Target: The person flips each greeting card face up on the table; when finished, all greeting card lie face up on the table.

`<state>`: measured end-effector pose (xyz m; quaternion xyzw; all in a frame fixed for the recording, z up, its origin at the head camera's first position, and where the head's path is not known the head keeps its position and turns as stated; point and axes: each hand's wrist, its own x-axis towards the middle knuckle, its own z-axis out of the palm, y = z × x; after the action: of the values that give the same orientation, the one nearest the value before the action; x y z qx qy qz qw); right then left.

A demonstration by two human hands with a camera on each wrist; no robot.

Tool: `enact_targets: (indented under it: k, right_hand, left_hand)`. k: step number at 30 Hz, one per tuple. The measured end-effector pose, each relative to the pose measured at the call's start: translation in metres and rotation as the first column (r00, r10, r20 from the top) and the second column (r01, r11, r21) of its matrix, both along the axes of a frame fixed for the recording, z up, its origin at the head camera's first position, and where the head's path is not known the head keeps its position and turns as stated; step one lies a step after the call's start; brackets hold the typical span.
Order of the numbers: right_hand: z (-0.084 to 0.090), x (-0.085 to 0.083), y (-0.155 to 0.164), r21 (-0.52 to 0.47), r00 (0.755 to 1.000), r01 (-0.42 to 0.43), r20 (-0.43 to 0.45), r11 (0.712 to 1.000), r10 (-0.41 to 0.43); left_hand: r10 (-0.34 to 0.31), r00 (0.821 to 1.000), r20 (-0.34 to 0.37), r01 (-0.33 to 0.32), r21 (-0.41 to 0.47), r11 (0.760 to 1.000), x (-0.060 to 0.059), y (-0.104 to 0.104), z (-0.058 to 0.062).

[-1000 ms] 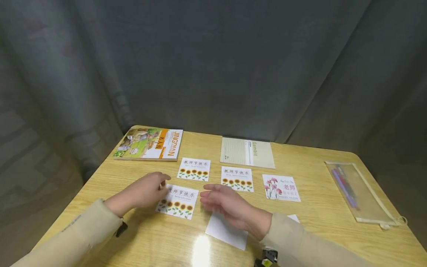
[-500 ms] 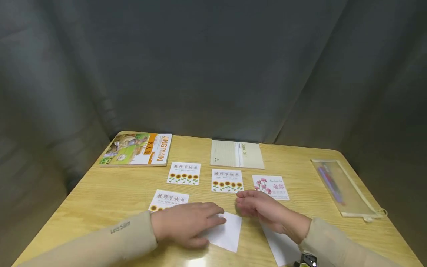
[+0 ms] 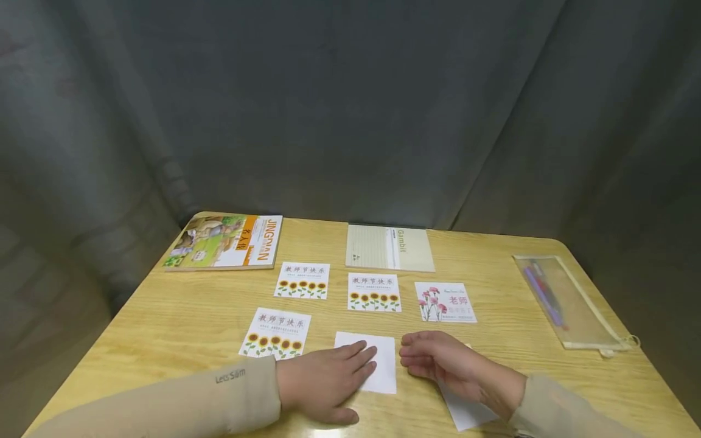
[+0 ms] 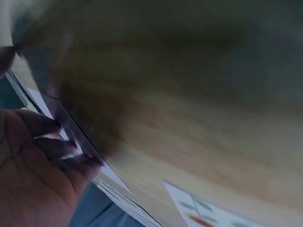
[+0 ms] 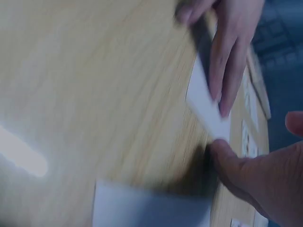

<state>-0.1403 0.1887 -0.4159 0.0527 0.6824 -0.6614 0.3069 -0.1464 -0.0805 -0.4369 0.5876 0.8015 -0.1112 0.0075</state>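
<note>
My left hand (image 3: 328, 380) lies flat on a blank white card (image 3: 375, 360) near the table's front, fingers straight on its left part. The same hand (image 4: 33, 175) shows in the blurred left wrist view, fingers on the white card (image 4: 109, 172). My right hand (image 3: 438, 359) hovers just right of that card, fingers loosely curled, holding nothing; part of it (image 5: 262, 177) appears in the right wrist view beside the card (image 5: 206, 106). A second white card (image 3: 465, 410) lies under the right wrist. Three sunflower cards (image 3: 275, 333) (image 3: 302, 280) (image 3: 375, 292) and a pink flower card (image 3: 445, 302) lie face up.
A picture book (image 3: 224, 242) lies at the table's back left and a beige notebook (image 3: 389, 247) at the back middle. A clear pencil pouch (image 3: 564, 302) with pens lies at the right. The wooden table (image 3: 164, 328) is backed by a grey curtain.
My left hand left the front sunflower card and came to rest on the white card, sliding it into line right of that card. The right hand drew back to the right.
</note>
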Motion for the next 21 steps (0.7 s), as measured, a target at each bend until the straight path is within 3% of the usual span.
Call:
enact_targets:
  k: [3, 7, 11, 15, 18, 21]
  right_hand:
    - [0.0, 0.006, -0.003, -0.041, 1.0, 0.006, 0.001, 0.999, -0.006]
    - [0.0, 0.009, -0.007, -0.026, 1.0, -0.021, -0.015, 0.999, 0.02]
    - [-0.001, 0.007, -0.007, -0.006, 1.0, -0.016, -0.016, 1.0, 0.016]
    - [-0.001, 0.005, -0.008, -0.053, 0.999, 0.037, -0.006, 0.998, -0.038]
    - [-0.002, 0.004, -0.011, -0.033, 0.998, 0.057, -0.027, 0.998, -0.058]
    - [-0.002, 0.005, -0.014, 0.029, 0.997, 0.067, -0.051, 0.997, -0.066]
  left_hand:
    - [0.043, 0.998, 0.034, -0.043, 0.003, 0.999, 0.002, 0.005, 0.001]
    - [0.087, 0.991, 0.101, -0.088, 0.011, 0.996, 0.003, 0.006, 0.001]
    - [0.126, 0.973, 0.191, -0.134, 0.027, 0.991, 0.002, 0.006, 0.002]
    - [0.155, 0.952, 0.264, -0.176, 0.057, 0.983, 0.0, 0.005, 0.001]
    - [0.162, 0.945, 0.286, -0.193, 0.085, 0.978, -0.001, 0.005, 0.0]
    - [0.152, 0.948, 0.278, -0.187, 0.104, 0.977, 0.0, 0.005, -0.001]
